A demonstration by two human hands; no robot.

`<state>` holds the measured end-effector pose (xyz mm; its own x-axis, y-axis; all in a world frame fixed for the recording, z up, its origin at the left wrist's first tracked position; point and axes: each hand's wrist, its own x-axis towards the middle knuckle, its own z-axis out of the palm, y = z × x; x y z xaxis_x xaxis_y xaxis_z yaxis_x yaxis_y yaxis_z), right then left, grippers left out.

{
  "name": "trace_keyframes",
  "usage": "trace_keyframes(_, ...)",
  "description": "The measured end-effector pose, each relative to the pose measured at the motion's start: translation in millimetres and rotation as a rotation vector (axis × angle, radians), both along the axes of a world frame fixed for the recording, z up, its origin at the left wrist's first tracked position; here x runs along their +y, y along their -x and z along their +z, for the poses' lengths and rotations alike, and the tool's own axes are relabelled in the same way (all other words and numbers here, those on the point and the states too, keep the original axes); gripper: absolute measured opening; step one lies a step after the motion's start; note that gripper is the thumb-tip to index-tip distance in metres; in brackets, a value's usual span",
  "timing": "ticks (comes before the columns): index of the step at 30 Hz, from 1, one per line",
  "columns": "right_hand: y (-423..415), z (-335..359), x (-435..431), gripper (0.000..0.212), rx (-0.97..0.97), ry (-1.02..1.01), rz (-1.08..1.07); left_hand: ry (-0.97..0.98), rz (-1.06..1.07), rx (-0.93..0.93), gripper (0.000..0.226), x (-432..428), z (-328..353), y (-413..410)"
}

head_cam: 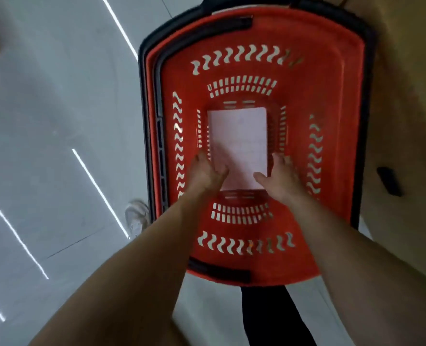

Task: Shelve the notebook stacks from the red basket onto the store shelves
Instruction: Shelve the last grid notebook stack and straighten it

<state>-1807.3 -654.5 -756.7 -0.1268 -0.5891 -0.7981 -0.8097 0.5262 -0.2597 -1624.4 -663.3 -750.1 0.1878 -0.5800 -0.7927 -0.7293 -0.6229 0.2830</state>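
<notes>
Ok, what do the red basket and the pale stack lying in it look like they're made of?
The red slotted basket looks like moulded plastic with a slight sheen: its wavy and straight slots look cast in, and it has dark rim handles. The pale pink rectangular notebook stack looks like matte paper or card: flat, straight-edged, no glare. The image is too blurred to show any wrapping.
</notes>
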Motion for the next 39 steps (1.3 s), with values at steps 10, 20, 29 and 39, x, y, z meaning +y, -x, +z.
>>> trace_keyframes(10,-9,-135,-5,0.098,-0.018,0.042,-0.202,0.026,0.202,0.028,0.059,10,-136,15)
trace_keyframes(20,-12,-180,20,0.12,-0.094,0.13,-0.242,0.144,0.306,0.017,0.1,31,-175,16)
trace_keyframes(29,-18,-187,19,0.129,-0.092,0.176,-0.338,0.17,0.392,0.028,0.085,25,-169,21)
trace_keyframes(39,-17,-183,16,0.129,-0.166,0.18,-0.441,0.17,0.34,0.182,0.113,24,-166,12)
